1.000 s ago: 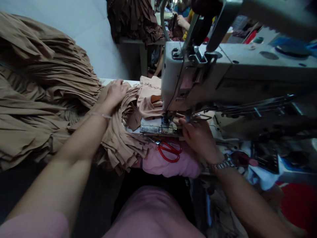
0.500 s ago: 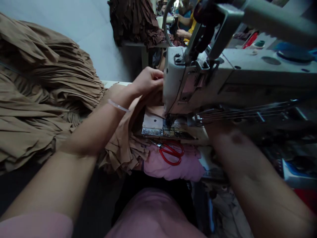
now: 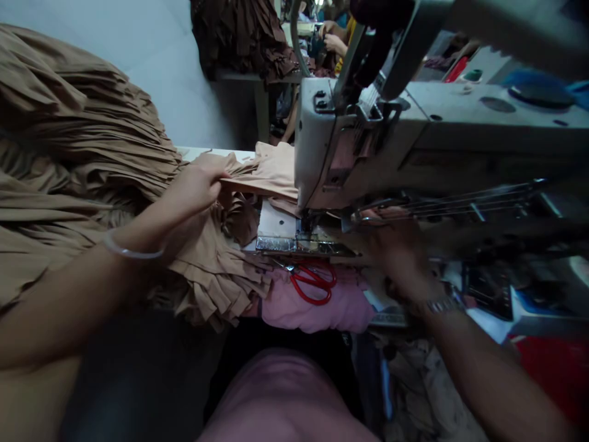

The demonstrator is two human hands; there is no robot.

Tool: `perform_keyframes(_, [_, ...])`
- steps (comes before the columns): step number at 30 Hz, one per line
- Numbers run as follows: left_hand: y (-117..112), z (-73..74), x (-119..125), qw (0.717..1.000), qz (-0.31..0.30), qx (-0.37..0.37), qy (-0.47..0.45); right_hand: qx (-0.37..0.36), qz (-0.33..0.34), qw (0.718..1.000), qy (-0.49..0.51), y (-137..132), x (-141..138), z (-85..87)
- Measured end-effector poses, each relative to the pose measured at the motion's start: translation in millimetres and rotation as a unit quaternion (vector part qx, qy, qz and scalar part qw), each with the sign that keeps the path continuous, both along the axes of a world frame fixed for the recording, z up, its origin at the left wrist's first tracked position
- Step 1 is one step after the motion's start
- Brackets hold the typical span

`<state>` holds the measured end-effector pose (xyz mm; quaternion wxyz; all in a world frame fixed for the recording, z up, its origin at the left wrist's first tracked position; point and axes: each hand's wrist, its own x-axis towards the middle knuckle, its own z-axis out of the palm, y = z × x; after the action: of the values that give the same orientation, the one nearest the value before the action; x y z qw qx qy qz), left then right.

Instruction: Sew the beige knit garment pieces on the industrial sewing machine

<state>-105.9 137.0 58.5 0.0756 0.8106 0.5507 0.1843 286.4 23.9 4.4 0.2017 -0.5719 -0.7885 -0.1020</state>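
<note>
My left hand [image 3: 200, 187] pinches the edge of a tan fabric piece [image 3: 276, 169], stretched from my fingers toward the sewing machine [image 3: 317, 147]. The fabric's far end passes behind the machine's head. My right hand [image 3: 393, 242] is under the machine arm, just right of the needle area [image 3: 308, 224]. Shadow and blur hide its fingertips and whatever they may hold. Below the machine's front plate, red-handled scissors [image 3: 313, 283] lie on a pink cloth [image 3: 317, 313]. Cut ends of tan fabric [image 3: 221, 270] hang over the table edge beneath my left wrist.
A tall stack of folded tan fabric [image 3: 83, 135] fills the left side. Dark brown fabric [image 3: 243, 37] is heaped on a table behind. Another person's hands [image 3: 335, 40] are at work at the back. Taut threads [image 3: 464, 204] run along the machine's right side.
My left hand has drawn back to the left from beside the machine head, pulling the tan fabric out straight. My right hand has come back toward me from deeper under the arm.
</note>
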Motion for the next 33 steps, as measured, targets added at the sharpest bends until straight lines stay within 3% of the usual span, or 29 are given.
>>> perform_keyframes(4, [-28.3, 22.5, -1.9, 0.988, 0.012, -0.066, -0.136, 0.06, -0.028, 0.995, -0.07, -61.1, -13.0, 11.2])
perform_keyframes(6, [-38.7, 33.8, 10.0, 0.981, -0.01, -0.072, -0.179, 0.094, -0.065, 0.99, -0.087, -70.9, -25.9, 15.8])
perform_keyframes(8, [-46.4, 43.0, 25.1, 0.979, -0.027, -0.065, -0.19, 0.104, -0.074, 0.987, -0.094, -62.2, -40.6, 17.4])
perform_keyframes(12, [-57.9, 55.0, 39.4, 0.989, -0.058, 0.0, -0.135, 0.057, -0.059, 0.991, -0.108, -17.5, -59.0, 12.3])
perform_keyframes(15, [-66.5, 56.8, 22.9, 0.998, -0.008, 0.031, -0.054, 0.029, -0.098, 0.99, -0.1, 4.1, -50.9, 9.3])
perform_keyframes(20, [-79.2, 40.1, -22.6, 0.989, 0.099, 0.019, 0.104, 0.023, -0.161, 0.985, -0.063, -12.6, -12.2, 11.3])
perform_keyframes(22, [-82.8, 32.6, -32.4, 0.984, 0.138, -0.007, 0.111, 0.033, -0.16, 0.986, -0.027, -32.7, 2.0, 9.7])
perform_keyframes(25, [-87.8, 27.3, -36.3, 0.976, 0.198, -0.09, 0.028, 0.041, -0.179, 0.982, 0.035, -66.3, 18.5, 1.6])
perform_keyframes(29, [-94.7, 25.1, -31.3, 0.957, 0.209, -0.141, -0.14, -0.047, -0.173, 0.963, 0.202, -94.1, 24.7, -12.6])
perform_keyframes(31, [-97.2, 22.0, -27.2, 0.944, 0.221, -0.144, -0.196, -0.092, -0.145, 0.931, 0.322, -96.0, 17.4, -16.5])
perform_keyframes(33, [-98.4, 17.7, -23.2, 0.949, 0.22, -0.122, -0.189, -0.114, -0.135, 0.872, 0.456, -92.5, 5.0, -16.9])
